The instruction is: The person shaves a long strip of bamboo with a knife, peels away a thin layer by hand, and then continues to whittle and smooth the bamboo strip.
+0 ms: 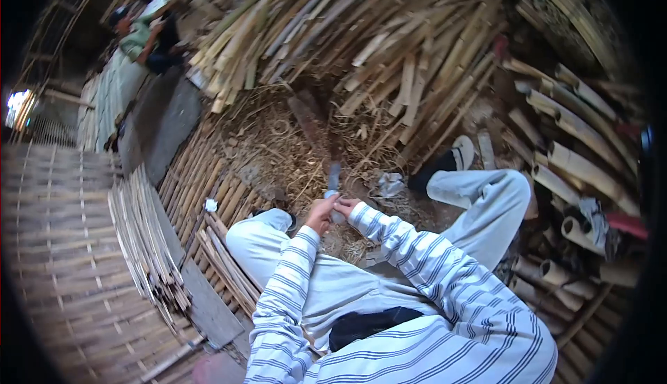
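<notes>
My left hand [321, 215] and my right hand [345, 207] meet in front of my lap, fingers closed and touching. Between them is a narrow grey blade [334, 174], like a knife's, pointing away from me; its lower end is hidden by my fingers. Just beyond it a dark reddish-brown board [306, 116] lies slanted on the ground. Around the blade the floor is covered with pale bamboo shavings [278, 151]. A crumpled whitish scrap [390, 184] lies right of my hands.
A large heap of split bamboo strips [417, 43] spreads ahead. Bamboo poles [580, 168] are stacked at right. Thin strips [146, 245] lie at left beside a woven bamboo mat [62, 245]. Another person [142, 40] sits at the upper left. My bent legs [486, 207] flank the shavings.
</notes>
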{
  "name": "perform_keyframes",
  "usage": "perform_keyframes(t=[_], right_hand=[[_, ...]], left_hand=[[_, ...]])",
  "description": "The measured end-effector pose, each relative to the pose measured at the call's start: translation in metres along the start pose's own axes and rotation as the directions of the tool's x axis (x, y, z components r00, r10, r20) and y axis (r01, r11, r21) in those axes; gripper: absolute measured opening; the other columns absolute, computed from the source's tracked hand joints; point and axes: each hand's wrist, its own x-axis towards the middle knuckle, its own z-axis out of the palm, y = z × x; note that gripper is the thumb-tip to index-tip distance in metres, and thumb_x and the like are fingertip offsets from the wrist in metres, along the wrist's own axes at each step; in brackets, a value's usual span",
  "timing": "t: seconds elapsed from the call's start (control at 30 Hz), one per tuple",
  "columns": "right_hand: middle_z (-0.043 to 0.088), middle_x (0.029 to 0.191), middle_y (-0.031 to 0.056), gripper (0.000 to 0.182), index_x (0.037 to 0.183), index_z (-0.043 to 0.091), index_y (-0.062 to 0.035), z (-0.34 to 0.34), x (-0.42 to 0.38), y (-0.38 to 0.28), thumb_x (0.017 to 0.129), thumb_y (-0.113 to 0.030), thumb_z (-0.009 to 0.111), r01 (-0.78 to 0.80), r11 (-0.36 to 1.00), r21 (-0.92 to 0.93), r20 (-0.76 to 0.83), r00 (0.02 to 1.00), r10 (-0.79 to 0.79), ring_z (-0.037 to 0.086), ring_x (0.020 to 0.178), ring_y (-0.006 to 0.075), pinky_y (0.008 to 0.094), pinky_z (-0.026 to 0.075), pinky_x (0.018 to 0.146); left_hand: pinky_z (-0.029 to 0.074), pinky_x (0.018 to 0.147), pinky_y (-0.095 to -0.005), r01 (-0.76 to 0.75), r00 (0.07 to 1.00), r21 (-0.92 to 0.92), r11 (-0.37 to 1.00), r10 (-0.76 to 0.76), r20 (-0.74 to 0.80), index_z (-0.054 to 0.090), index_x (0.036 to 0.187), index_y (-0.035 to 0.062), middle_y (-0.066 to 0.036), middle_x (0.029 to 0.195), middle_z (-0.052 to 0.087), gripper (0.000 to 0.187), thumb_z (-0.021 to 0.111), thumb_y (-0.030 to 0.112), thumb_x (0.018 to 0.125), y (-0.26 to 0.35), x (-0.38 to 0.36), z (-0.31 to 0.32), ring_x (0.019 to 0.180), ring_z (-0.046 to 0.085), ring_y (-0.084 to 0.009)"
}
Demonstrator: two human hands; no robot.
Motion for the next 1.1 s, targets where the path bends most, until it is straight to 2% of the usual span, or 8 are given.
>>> perform_keyframes(t=[0.07, 0.17, 0.37, 0.53, 0.67, 0.77, 1.03, 1.1], right_hand=[[0.065, 0.064, 0.0111, 0.077, 0.073, 0.070, -0.0019, -0.012, -0.001, -0.025, 0.086, -0.066, 0.029, -0.213, 0.975, -0.069, -0.285, 0.940, 0.185, 0.062, 0.065, 0.0195, 0.0343, 0.049, 0.063], [0.062, 0.054, 0.0124, 0.071, 0.097, 0.066, 0.0009, -0.046, -0.017, -0.042, 0.089, -0.059, 0.030, -0.056, 0.977, 0.207, -0.391, 0.910, 0.135, 0.060, 0.053, 0.0196, 0.0331, 0.050, 0.059], [0.065, 0.086, 0.0138, 0.041, 0.123, 0.054, -0.0109, -0.094, -0.039, -0.058, 0.087, -0.004, 0.035, 0.427, 0.773, 0.470, -0.586, 0.805, -0.089, 0.061, 0.052, 0.0183, 0.0299, 0.055, 0.057], [0.065, 0.084, 0.0131, 0.029, 0.111, 0.058, -0.0029, -0.100, -0.069, -0.053, 0.088, -0.015, 0.044, 0.367, 0.929, 0.044, -0.446, 0.840, -0.311, 0.065, 0.067, 0.0197, 0.0317, 0.054, 0.066], [0.066, 0.095, 0.0128, 0.050, 0.112, 0.056, 0.0006, -0.083, -0.085, -0.077, 0.088, -0.043, 0.049, 0.144, 0.953, 0.266, -0.231, 0.969, -0.082, 0.064, 0.084, 0.0186, 0.0290, 0.050, 0.072], [0.066, 0.098, 0.0077, 0.059, 0.115, 0.056, -0.0064, -0.062, -0.108, -0.113, 0.087, -0.057, 0.044, 0.074, 0.973, 0.219, -0.129, 0.991, -0.046, 0.063, 0.088, 0.0185, 0.0307, 0.048, 0.075], [0.064, 0.088, 0.0142, 0.045, 0.101, 0.060, 0.0006, -0.054, -0.149, -0.161, 0.080, -0.040, 0.062, -0.019, 0.881, 0.473, 0.198, 0.977, -0.085, 0.062, 0.072, 0.0213, 0.0300, 0.052, 0.068], [0.064, 0.083, 0.0137, 0.046, 0.100, 0.058, 0.0031, -0.073, -0.150, -0.159, 0.077, -0.036, 0.066, 0.122, 0.921, 0.369, 0.089, 0.982, -0.166, 0.063, 0.070, 0.0224, 0.0324, 0.053, 0.067]], left_hand=[[0.053, 0.053, -0.0381, 0.074, 0.997, -0.161, 0.984, -0.068, 0.043, 0.049, 0.097, 0.0010, -0.014, 0.079, 0.059, 0.024, 0.055, 0.021, 0.086, -0.005, 0.018, -0.014, 0.060, 0.060, -0.0241], [0.056, 0.054, -0.0409, 0.220, 0.976, -0.331, 0.918, -0.208, 0.072, 0.042, 0.099, 0.0058, -0.013, 0.071, 0.053, 0.020, 0.054, 0.014, 0.085, 0.013, 0.008, -0.012, 0.059, 0.058, -0.0277], [0.048, 0.042, -0.0325, 0.181, 0.982, -0.331, 0.926, -0.152, 0.114, 0.044, 0.098, 0.0070, -0.008, 0.067, 0.051, 0.022, 0.059, 0.010, 0.082, 0.031, 0.009, -0.018, 0.047, 0.052, -0.0199], [0.045, 0.041, -0.0232, 0.081, 0.990, -0.337, 0.938, -0.037, 0.135, 0.046, 0.083, 0.0025, -0.003, 0.063, 0.049, 0.013, 0.057, 0.001, 0.075, 0.048, -0.002, -0.016, 0.046, 0.048, -0.0112], [0.041, 0.037, -0.0234, 0.080, 0.954, -0.477, 0.875, 0.071, 0.290, 0.047, 0.094, 0.0044, -0.003, 0.067, 0.049, 0.016, 0.052, 0.004, 0.079, 0.074, -0.043, -0.003, 0.044, 0.047, -0.0094], [0.041, 0.035, -0.0248, 0.078, 0.770, -0.566, 0.821, 0.311, 0.557, 0.046, 0.097, 0.0042, -0.004, 0.067, 0.047, 0.018, 0.048, 0.011, 0.081, 0.086, -0.091, 0.018, 0.042, 0.049, -0.0116], [0.046, 0.032, -0.0320, 0.459, 0.136, -0.299, 0.837, 0.266, 0.954, 0.045, 0.102, -0.0041, -0.019, 0.068, 0.050, 0.040, 0.051, 0.026, 0.077, 0.077, -0.131, 0.047, 0.039, 0.051, -0.0268], [0.049, 0.035, -0.0322, 0.190, 0.410, -0.327, 0.926, 0.228, 0.883, 0.043, 0.107, -0.0039, -0.018, 0.074, 0.054, 0.047, 0.049, 0.036, 0.083, 0.077, -0.143, 0.050, 0.045, 0.056, -0.0263]])
